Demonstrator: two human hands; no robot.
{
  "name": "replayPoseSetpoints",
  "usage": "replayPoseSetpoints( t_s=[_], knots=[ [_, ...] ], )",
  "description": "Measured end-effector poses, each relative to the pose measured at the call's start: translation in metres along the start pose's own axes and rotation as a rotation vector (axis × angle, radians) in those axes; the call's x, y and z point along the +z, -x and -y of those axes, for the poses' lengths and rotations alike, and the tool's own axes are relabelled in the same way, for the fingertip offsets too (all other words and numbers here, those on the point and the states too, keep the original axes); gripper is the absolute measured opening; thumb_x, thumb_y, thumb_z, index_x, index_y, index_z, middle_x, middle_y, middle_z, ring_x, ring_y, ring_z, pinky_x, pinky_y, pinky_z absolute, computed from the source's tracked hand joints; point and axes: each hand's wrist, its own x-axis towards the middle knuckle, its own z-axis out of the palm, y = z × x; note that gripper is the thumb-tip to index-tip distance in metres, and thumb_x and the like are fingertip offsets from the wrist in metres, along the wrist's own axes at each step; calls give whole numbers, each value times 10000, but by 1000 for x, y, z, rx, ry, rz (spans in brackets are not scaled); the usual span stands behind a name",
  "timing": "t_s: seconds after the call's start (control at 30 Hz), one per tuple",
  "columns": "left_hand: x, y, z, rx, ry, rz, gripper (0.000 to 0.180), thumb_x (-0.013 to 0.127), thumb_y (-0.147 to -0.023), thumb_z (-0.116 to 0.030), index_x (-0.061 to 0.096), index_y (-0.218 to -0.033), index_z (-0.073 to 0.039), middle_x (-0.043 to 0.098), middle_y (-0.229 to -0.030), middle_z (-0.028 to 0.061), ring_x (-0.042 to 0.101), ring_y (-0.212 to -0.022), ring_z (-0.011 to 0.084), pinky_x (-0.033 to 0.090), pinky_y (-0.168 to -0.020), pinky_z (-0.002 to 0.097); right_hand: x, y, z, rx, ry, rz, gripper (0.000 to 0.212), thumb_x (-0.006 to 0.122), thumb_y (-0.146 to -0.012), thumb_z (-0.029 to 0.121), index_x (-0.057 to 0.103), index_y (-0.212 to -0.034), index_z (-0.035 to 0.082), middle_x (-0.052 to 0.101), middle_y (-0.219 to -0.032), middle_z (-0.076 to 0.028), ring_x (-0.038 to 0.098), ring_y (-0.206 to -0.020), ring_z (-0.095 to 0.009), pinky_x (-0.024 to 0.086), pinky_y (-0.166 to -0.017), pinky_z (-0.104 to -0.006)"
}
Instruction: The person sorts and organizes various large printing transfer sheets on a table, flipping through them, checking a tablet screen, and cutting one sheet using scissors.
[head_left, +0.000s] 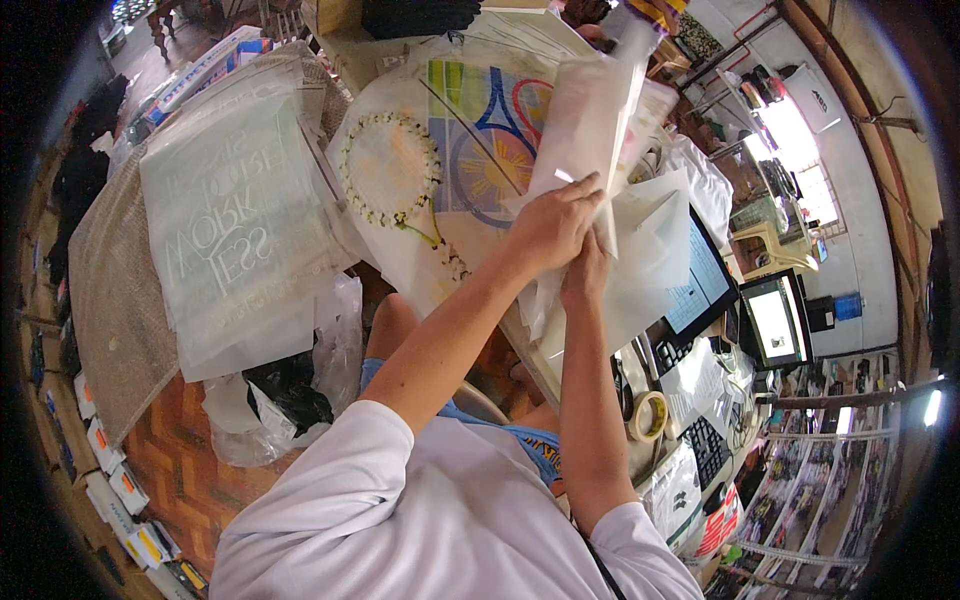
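Note:
A whitish translucent sheet point(584, 130), rolled or folded into a long upright shape, is in both my hands. My left hand point(556, 226) is closed around its lower part from above. Just below and to the right, my right hand point(587, 268) grips the lower edge, its fingers partly hidden. Under and beside the sheet lies a film with a colourful print point(490, 150) in blue, yellow and green. A loop of white flowers point(392, 170) with a trailing end lies left of it; I cannot tell whether it is real or printed. Another pale sheet point(650, 255) spreads to the right.
At left, a stack of translucent sheets with white lettering point(235, 200) rests on a woven mesh cover point(125, 270). A clear plastic bag point(335, 340) hangs below it. On the right stand a tape roll point(648, 416), a keyboard point(707, 447), a tilted screen point(697, 280) and a monitor point(776, 320).

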Motion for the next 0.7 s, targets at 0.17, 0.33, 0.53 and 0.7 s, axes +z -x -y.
replayPoseSetpoints(
  t_s=[0.17, 0.33, 0.53, 0.7],
  knots=[
    [-41, 31, 23, -311, 427, -308, 498, 646, -818, -262, 540, -1238, -17, 485, -1319, 229, 431, -1260, 353, 331, -1045, 415, -16, -8, -16, -38, -71, -70, 514, 522, -924, 272, 428, -1344, -7, 526, -1252, -103, 500, -1136, -218, 405, -946, -325],
    [-63, 82, 82, -930, -478, -325, 836, 692, -786, -379, 281, -1421, -21, 258, -1441, 306, 251, -1340, 454, 303, -1063, 445, -20, -17, -30, 4, -68, -11, 617, 591, -870, 405, 445, -1352, 48, 522, -1286, -105, 425, -1239, -273, 380, -986, -395],
    [-59, 85, 88, -643, -290, -440, 734, 636, -830, -217, 258, -1436, -45, 230, -1462, 286, 260, -1344, 432, 297, -1063, 476, 23, -12, -8, -128, 444, 63, 645, 605, -842, 446, 461, -1341, 63, 517, -1298, -107, 390, -1263, -293, 366, -995, -423],
    [-90, 91, 92, -486, -465, -537, 651, 608, -843, -110, 315, -1423, -63, 366, -1398, 273, 430, -1254, 383, 396, -996, 386, 83, 14, -14, -356, 1013, 444, 670, 617, -819, 480, 474, -1332, 75, 513, -1307, -109, 360, -1284, -309, 354, -1003, -447]
  ],
)
